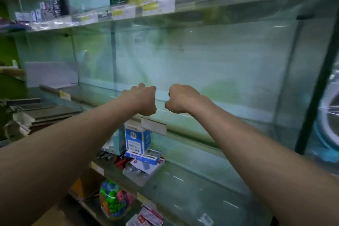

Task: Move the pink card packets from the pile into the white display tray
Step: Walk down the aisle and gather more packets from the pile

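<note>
Left hand and right hand: both reach forward side by side, close but apart, fingers curled under with the backs toward the camera. The fingers are hidden, so whether they hold anything cannot be determined. Both hands sit at the front edge of a glass shelf. A blue box stands on the shelf below.

Pinkish-red packets, possibly the card packets, lie on the lowest shelf; blur prevents confirmation. A pale tray-like form sits far left.

Handling, estimated: packets are light, thin and slick-wrapped. Pinch each across its long edges and lift only a few together.
</note>
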`<state>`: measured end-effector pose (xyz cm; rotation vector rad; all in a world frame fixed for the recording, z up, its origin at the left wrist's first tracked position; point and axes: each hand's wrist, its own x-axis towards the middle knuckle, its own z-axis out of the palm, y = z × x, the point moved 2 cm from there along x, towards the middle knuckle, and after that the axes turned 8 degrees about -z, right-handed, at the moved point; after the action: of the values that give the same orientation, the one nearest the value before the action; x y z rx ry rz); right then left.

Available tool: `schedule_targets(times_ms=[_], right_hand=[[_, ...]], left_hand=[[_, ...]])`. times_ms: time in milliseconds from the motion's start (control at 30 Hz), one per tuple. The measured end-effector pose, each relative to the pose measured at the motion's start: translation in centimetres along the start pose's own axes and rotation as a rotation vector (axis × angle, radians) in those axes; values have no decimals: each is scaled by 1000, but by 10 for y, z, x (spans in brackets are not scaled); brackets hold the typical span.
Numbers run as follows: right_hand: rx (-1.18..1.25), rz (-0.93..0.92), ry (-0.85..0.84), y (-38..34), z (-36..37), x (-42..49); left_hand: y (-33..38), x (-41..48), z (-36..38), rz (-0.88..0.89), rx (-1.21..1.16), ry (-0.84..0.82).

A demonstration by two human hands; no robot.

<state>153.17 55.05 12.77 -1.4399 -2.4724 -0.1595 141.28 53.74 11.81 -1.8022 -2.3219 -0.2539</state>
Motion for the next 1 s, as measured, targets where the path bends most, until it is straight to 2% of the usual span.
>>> schedule_targets(times_ms=[333, 633, 1000], right_hand=[[24, -57, -45, -39, 31, 88], [7, -12, -63, -85, 61, 153], [-30, 95, -40, -171, 85, 236]], left_hand=[[-57, 79, 27, -50, 17, -23], [-117, 134, 43, -20, -22, -32], [-230, 202, 49, 62, -9, -28]])
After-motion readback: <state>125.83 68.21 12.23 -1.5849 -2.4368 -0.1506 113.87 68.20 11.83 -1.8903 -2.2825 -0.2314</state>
